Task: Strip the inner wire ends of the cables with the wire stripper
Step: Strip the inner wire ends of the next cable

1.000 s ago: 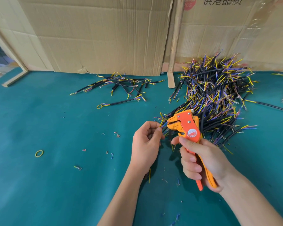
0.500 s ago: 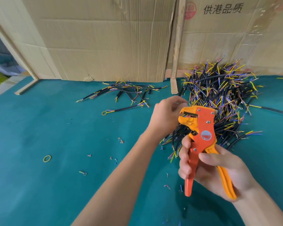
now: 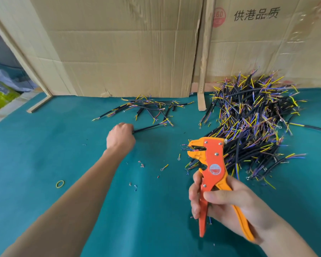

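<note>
My right hand point(image 3: 224, 206) grips the handles of the orange and yellow wire stripper point(image 3: 210, 167), held upright above the green table with its jaws pointing left. Far out to the left, my left hand point(image 3: 120, 135) has its fingers curled round the near end of a black cable point(image 3: 148, 127) that lies on the table. This cable's far end shows coloured inner wires. It lies at the front of a small pile of cables point(image 3: 146, 106). A large heap of black cables point(image 3: 252, 123) with yellow, blue and purple wire ends sits behind the stripper.
Cardboard sheets point(image 3: 128, 47) and a wooden strip point(image 3: 204, 58) stand along the back of the green table point(image 3: 44, 145). Small insulation scraps point(image 3: 141, 165) and a yellow rubber band point(image 3: 60, 184) lie on the table. One long cable point(image 3: 311, 127) runs off to the right.
My left hand has moved from beside the stripper out to the left and taken hold of a cable at the small pile. The right hand has lowered slightly with the stripper.
</note>
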A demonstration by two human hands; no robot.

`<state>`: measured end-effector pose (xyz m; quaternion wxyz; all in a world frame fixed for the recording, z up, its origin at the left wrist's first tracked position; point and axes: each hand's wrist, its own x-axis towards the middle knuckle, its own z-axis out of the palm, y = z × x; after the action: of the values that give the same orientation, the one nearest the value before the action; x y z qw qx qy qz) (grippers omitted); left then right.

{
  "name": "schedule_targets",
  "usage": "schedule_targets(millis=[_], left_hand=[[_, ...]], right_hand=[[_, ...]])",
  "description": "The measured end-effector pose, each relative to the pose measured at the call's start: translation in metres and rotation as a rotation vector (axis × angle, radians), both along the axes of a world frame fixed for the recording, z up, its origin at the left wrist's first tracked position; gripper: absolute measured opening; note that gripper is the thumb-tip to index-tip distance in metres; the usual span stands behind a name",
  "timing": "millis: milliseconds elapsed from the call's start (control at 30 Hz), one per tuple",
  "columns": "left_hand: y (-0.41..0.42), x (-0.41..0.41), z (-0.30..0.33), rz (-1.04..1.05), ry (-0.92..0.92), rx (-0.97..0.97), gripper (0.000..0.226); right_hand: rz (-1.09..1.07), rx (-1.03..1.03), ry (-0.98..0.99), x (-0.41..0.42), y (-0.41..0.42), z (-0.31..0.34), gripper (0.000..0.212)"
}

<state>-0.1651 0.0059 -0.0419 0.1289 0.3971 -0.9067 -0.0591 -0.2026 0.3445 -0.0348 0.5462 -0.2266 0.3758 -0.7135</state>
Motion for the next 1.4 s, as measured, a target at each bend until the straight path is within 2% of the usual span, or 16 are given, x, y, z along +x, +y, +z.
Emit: schedule_targets(millis=[133,333,433,533,667,767,833,967,1067,1167,1300,1400], left_hand=[[0.0,0.014,0.0,0.017,0.092,0.051,0.037],[0.032,0.043,0.0,-0.025,0.292,0.129,0.025],[0.058,0.065,0.002,-0.012,0.416,0.25,0.018],[0.088,0.092,0.001,0.003,0.492,0.365,0.022],[0.126,0.127,-0.003,-0.031,0.471,0.537,0.015],[0.138,0.139,0.002,-0.108,0.321,0.483,0.013],[0.137,0.134,0.007,-0.102,0.317,0.407,0.019],[0.13,0.087,0.006,-0.055,0.253,0.349,0.013],[0.126,0.042,-0.004,-0.016,0.207,0.388,0.025],[0.128,0.015,-0.01,0.051,0.228,0.37,0.015],[0.134,0.007,-0.008,0.076,0.256,0.298,0.013],[0.141,0.006,-0.006,0.057,0.407,0.349,0.008]], right_hand=[[0.02,0.009,0.0,0.0,-0.001,-0.001,0.049],[0.007,0.018,-0.01,0.001,-0.003,-0.003,0.053],[0.012,0.025,-0.008,0.001,-0.004,-0.004,0.05],[0.015,0.044,-0.002,0.002,-0.005,-0.006,0.048],[0.021,0.067,0.0,0.004,-0.006,-0.007,0.042],[0.017,0.091,0.012,0.005,-0.006,-0.008,0.039],[0.013,0.105,0.02,0.006,-0.006,-0.007,0.038],[0.01,0.118,-0.006,0.005,-0.007,-0.008,0.042],[0.006,0.127,-0.049,0.005,-0.008,-0.009,0.045],[0.005,0.121,-0.066,0.004,-0.009,-0.01,0.041],[0.007,0.122,-0.055,0.003,-0.01,-0.01,0.042],[-0.003,0.122,-0.053,0.003,-0.01,-0.01,0.044]])
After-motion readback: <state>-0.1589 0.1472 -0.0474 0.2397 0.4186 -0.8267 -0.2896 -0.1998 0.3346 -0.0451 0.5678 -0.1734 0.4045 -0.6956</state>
